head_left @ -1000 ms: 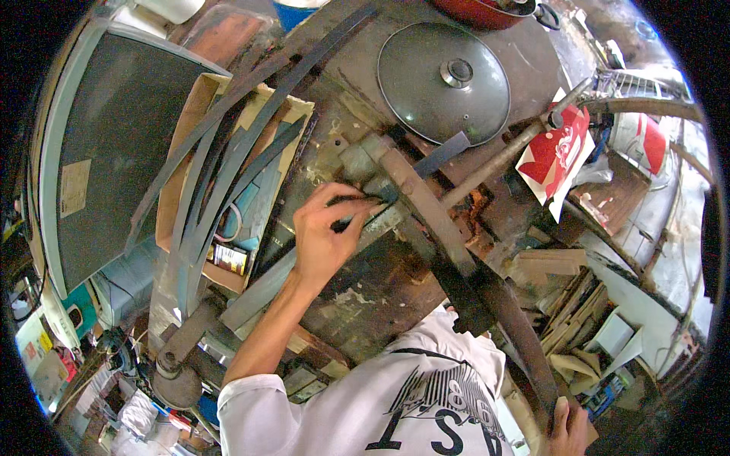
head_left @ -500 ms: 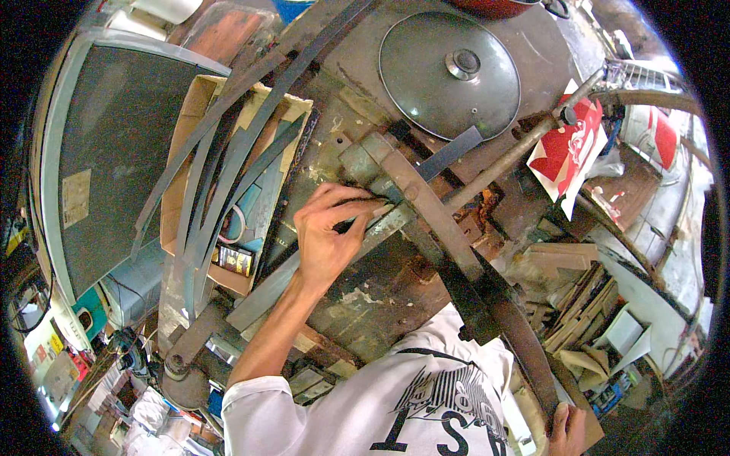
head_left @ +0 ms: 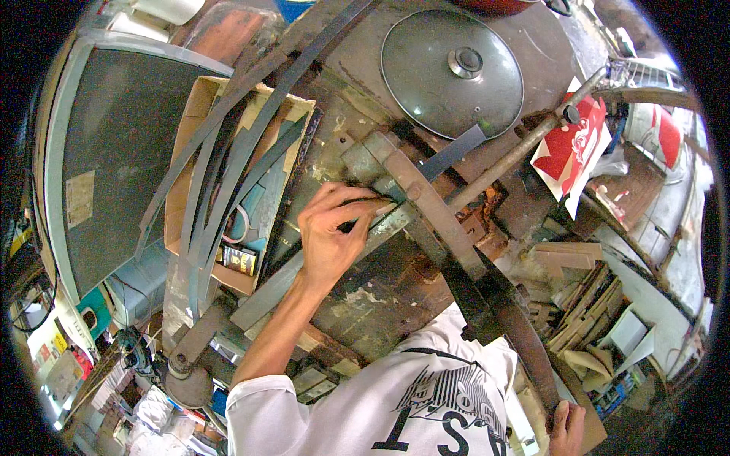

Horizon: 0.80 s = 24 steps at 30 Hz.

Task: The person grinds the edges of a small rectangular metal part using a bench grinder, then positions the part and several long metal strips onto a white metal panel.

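Observation:
A lever shear [head_left: 437,205], worn and brown, stands on the metal bench in front of me. My left hand [head_left: 332,228] is closed in a pinch just left of its blade, fingertips on a thin dark metal strip [head_left: 455,152]. The strip's bluish-grey end sticks out past the far side of the blade; my fingers hide part of it. At the lower right my right hand [head_left: 566,432] is wrapped round the end of the shear's long curved lever [head_left: 532,357], which reaches down toward me. A grey flat bar [head_left: 281,285] runs beneath my left wrist.
Long metal strips [head_left: 243,159] lie across a cardboard box [head_left: 190,129] at the left, beside a large dark framed panel [head_left: 122,167]. A glass pot lid [head_left: 452,76] lies at the back. A metal rod [head_left: 502,167] slants past a red-and-white sheet [head_left: 574,148]. Scrap wood [head_left: 582,311] is stacked right.
The whole view has shifted very slightly. Both hands, the strip and the lever keep the same places relative to one another.

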Each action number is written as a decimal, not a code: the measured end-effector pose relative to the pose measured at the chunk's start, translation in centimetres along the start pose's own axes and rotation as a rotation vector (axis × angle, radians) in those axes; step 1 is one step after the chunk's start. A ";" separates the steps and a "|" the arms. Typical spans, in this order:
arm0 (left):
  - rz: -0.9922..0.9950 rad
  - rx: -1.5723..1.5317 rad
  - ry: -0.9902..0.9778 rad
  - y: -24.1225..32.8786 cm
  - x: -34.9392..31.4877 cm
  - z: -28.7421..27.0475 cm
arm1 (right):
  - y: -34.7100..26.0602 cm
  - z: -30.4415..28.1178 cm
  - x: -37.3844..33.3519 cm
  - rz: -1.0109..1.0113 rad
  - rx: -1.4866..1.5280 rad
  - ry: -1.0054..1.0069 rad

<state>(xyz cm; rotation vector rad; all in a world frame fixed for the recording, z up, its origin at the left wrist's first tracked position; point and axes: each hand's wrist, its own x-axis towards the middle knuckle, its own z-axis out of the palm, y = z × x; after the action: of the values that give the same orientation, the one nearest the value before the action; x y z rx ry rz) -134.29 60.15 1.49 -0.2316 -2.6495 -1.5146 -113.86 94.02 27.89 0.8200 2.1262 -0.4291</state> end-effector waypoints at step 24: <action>-0.300 0.286 -0.115 0.8 2.1 -0.6 | 7.5 5.2 2.9 -0.039 0.085 0.157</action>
<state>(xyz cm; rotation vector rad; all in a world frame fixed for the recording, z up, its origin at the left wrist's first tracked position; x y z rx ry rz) -136.22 60.23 2.83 0.1070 -3.0614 -1.1940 -107.22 97.87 22.16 0.8872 2.2845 -0.4929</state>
